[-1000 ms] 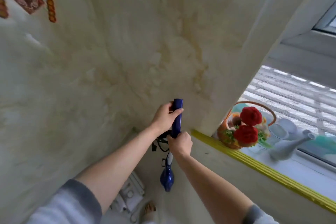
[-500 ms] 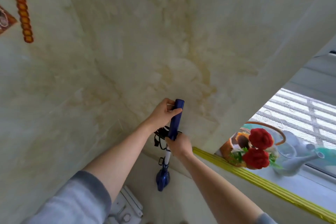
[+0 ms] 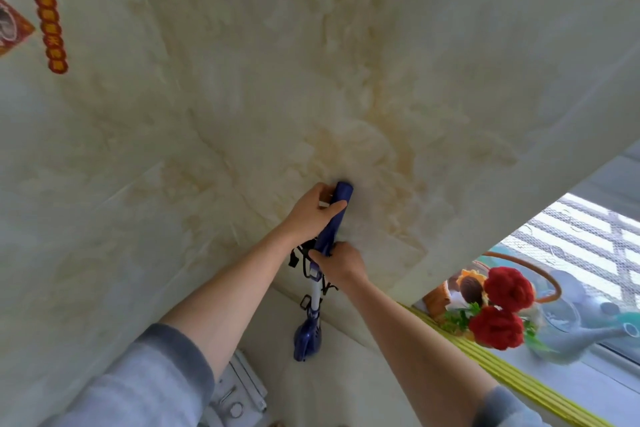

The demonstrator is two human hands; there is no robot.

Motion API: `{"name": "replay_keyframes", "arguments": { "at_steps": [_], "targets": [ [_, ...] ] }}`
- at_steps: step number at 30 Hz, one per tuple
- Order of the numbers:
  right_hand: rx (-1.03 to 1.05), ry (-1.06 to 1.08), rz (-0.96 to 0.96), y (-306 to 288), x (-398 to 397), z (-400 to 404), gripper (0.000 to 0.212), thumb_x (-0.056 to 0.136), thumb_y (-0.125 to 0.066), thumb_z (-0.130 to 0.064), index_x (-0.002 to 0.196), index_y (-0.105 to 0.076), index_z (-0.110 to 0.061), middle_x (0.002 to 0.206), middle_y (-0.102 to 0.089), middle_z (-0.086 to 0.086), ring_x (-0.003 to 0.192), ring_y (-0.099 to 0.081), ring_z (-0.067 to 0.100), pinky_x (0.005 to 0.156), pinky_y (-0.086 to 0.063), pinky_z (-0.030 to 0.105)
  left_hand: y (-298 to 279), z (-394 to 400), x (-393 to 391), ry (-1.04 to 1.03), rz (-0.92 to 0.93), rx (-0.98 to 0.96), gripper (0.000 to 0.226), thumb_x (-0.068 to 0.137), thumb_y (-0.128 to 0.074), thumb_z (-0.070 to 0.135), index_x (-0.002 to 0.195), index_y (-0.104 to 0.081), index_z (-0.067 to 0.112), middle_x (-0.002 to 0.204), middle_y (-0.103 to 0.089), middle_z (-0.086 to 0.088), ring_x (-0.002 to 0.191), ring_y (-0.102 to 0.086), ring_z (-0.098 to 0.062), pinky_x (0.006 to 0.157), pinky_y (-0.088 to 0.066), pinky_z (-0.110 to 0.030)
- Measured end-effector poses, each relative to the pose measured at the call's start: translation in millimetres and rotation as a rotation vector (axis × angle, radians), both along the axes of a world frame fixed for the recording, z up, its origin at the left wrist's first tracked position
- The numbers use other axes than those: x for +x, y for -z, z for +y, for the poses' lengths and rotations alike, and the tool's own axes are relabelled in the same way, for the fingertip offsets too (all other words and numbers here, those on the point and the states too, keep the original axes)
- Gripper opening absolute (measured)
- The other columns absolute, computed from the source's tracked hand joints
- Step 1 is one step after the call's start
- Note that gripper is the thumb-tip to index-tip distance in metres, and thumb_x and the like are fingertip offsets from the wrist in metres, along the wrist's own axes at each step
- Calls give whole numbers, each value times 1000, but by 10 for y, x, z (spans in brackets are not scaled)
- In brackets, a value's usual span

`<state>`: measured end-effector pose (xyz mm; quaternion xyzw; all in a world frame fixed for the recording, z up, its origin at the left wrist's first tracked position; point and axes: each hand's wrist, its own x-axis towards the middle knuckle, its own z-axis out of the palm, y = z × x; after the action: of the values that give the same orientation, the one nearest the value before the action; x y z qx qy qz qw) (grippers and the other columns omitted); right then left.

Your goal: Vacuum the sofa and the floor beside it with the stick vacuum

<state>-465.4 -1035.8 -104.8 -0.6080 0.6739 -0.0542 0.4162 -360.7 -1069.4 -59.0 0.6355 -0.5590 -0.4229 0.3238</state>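
Note:
A blue and white stick vacuum [image 3: 313, 302] stands upright against a cream marble wall [image 3: 242, 97], its blue motor body low down near the wall's foot. My left hand [image 3: 313, 213] grips the top of the blue handle. My right hand [image 3: 341, 263] grips the handle lower down, where a black cord is bundled. The sofa and the floor are out of view, and the vacuum's floor head is hidden.
A windowsill with a yellow edge strip [image 3: 512, 376] runs at the right, carrying a basket of red flowers [image 3: 498, 308] and a grey watering can [image 3: 585, 333]. A white fitting [image 3: 242, 392] sits low by the wall. Red decorations [image 3: 50, 24] hang at the upper left.
The view has tilted upward along the wall; the flowers and sill have slid lower right. Both hands keep their hold on the handle.

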Motion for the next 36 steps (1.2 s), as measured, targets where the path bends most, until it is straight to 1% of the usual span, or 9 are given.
{"name": "replay_keyframes", "arguments": {
  "at_steps": [4,11,16,18,21,24,26,31,36],
  "targets": [
    [33,-37,-8,-72,-52,-67,39,94,-55,-38,61,-48,-19,54,-50,-6,48,-44,8,41,-28,20,2,14,4,10,-54,9,37,96,-57,31,126,-52,10,125,-59,-2,110,-55,-15,86,-43,-23],
    [-17,-87,19,-184,-153,-111,31,90,-59,-36,75,-52,-10,60,-48,-2,51,-43,10,45,-29,25,-114,78,25,16,-89,47,42,97,-55,36,129,-50,10,125,-58,-5,111,-57,-21,91,-48,-32],
    [-70,-98,28,-258,-233,-80,41,93,-56,-36,60,-44,-15,59,-48,0,53,-44,14,50,-33,27,-157,146,23,7,-179,-2,39,95,-60,18,132,-52,8,129,-59,-8,115,-58,-23,91,-47,-29],
    [-77,-80,-14,-287,-228,-62,32,93,-57,-32,67,-49,-13,65,-55,4,58,-52,19,53,-40,30,-133,159,-51,-7,-211,-22,37,94,-61,15,129,-56,7,128,-62,-8,114,-59,-23,90,-45,-26],
    [-84,-3,-114,-289,-267,-39,22,93,-59,-28,88,-58,-7,88,-68,14,80,-66,32,71,-55,43,-99,168,-209,-6,-221,-36,34,91,-64,16,124,-62,7,123,-65,-8,108,-62,-22,86,-45,-23],
    [-98,107,-199,-219,-358,-27,25,92,-61,-24,95,-63,2,91,-70,19,83,-68,35,76,-55,53,-97,186,-297,17,-205,-35,33,91,-66,16,122,-62,7,121,-66,-9,105,-63,-23,88,-51,-30],
    [-91,147,-234,-161,-419,-9,21,91,-62,-21,96,-63,0,90,-70,18,83,-68,34,75,-56,53,-95,195,-335,31,-187,-26,33,91,-65,16,123,-62,7,122,-65,-9,105,-63,-24,90,-52,-34],
    [-99,155,-239,-196,-469,43,16,92,-60,-22,96,-58,-6,93,-69,17,85,-68,33,76,-56,52,-128,193,-387,69,-240,-7,34,93,-63,20,125,-59,8,123,-64,-9,109,-61,-23,87,-46,-26],
    [-86,161,-225,-241,-509,10,26,93,-60,-27,105,-55,-5,98,-67,15,89,-67,31,78,-56,51,-159,210,-363,49,-225,60,45,96,-58,30,133,-52,6,125,-62,-11,106,-62,-26,92,-51,-37]
  ]
}}
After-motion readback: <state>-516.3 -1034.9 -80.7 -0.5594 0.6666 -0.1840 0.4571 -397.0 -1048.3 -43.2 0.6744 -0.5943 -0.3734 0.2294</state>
